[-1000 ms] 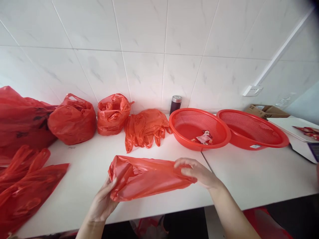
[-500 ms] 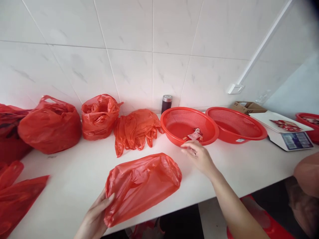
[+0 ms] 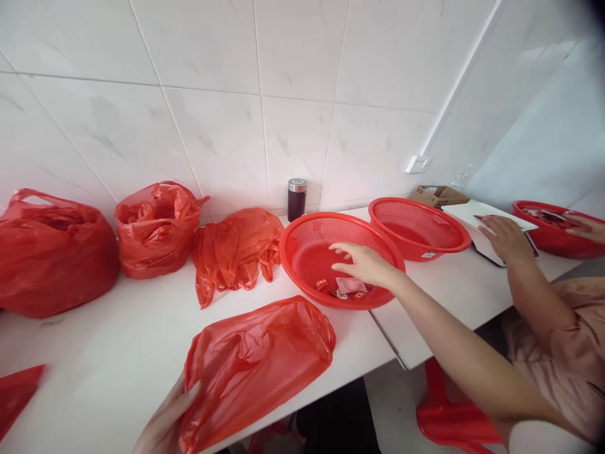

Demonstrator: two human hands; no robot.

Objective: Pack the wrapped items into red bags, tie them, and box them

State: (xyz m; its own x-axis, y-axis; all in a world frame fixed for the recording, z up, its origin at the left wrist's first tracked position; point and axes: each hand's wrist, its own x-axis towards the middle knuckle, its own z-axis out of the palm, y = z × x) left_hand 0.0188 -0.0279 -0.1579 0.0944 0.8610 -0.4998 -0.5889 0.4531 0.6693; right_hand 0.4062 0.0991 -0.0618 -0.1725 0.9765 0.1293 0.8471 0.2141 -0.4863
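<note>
My left hand (image 3: 163, 421) grips the near edge of an open red plastic bag (image 3: 258, 356) lying on the white counter (image 3: 118, 353). My right hand (image 3: 362, 263) reaches into the nearer red mesh basket (image 3: 302, 236), fingers spread just above a few small wrapped packets (image 3: 348, 287) on its bottom. It holds nothing.
A second red basket (image 3: 416, 221) stands to the right, a dark flask (image 3: 296, 198) by the tiled wall. Filled red bags (image 3: 155, 227) and a pile of flat bags (image 3: 236, 249) line the back. Another person's hand (image 3: 507, 236) rests on a scale at the right, near a third basket (image 3: 558, 224).
My right hand let go of the bag and moved right into the nearer basket. The view swung right, and another person's arm came into sight.
</note>
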